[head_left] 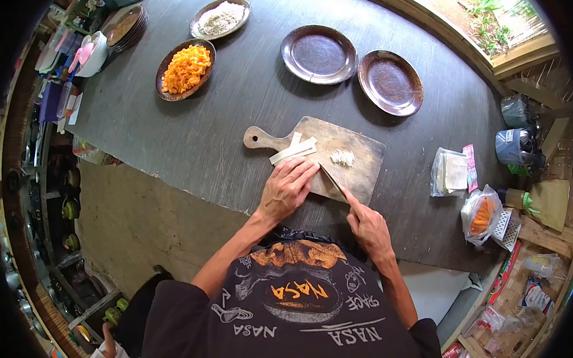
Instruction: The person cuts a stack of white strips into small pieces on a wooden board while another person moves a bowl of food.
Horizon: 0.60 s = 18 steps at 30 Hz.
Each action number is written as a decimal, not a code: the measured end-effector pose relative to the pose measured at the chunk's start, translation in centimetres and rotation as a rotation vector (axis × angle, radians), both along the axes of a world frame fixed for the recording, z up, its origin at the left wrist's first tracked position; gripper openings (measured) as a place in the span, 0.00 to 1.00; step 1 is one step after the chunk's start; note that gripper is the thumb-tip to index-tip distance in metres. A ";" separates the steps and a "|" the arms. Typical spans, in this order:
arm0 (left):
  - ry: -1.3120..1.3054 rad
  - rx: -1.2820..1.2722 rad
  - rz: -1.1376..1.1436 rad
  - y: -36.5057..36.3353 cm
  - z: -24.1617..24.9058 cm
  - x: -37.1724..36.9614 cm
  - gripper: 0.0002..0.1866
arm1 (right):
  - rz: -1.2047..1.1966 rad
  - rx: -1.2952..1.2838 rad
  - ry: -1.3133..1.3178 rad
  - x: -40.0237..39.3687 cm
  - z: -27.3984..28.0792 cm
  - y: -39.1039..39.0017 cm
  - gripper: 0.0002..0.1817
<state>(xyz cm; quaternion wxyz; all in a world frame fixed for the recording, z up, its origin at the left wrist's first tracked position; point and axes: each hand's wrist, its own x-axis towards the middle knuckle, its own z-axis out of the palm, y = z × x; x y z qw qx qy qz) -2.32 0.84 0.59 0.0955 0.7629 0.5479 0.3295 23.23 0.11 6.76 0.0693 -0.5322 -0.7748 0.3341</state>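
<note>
Left hand: fingers lying close together, their tips pressing down on the pale strips; my thumb is mostly hidden, so I cannot tell whether it pinches them.
Right hand: closed around the handle of the knife, a finger reaching forward along it.
Blade: slanting away from my right hand, its far end just beside my left fingertips.
Pale strips: flat and long, several overlapping at different angles, partly under my left fingertips and reaching beyond them.
Chopped pile: small pale pieces on the board, beyond the knife and to the right of my left fingertips.
Cutting board: worn wood, under the strips and the knife, its holed handle pointing left.
Table: dark and streaked, spreading out past both hands.
Brown plates: a round plate straight beyond the board, and a second plate just beside it on the right.
Food dishes: beyond my left hand, to the left, an orange heap in a dark dish; farther off, a white heap on another.
Right of my right hand: a clear bag holding orange sticks, and a flat packet farther from me.
</note>
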 end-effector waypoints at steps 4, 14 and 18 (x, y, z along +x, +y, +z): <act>0.017 0.004 0.001 -0.1 -0.1 0.1 0.21 | -0.014 -0.057 0.015 -0.1 0.3 -0.1 0.34; -0.012 0.016 0.021 0.1 0.0 0.1 0.20 | 0.010 0.012 0.014 -0.6 -0.6 0.2 0.36; -0.004 -0.001 0.027 -0.1 -0.1 0.2 0.20 | -0.014 0.020 0.033 -0.4 -0.4 -0.4 0.37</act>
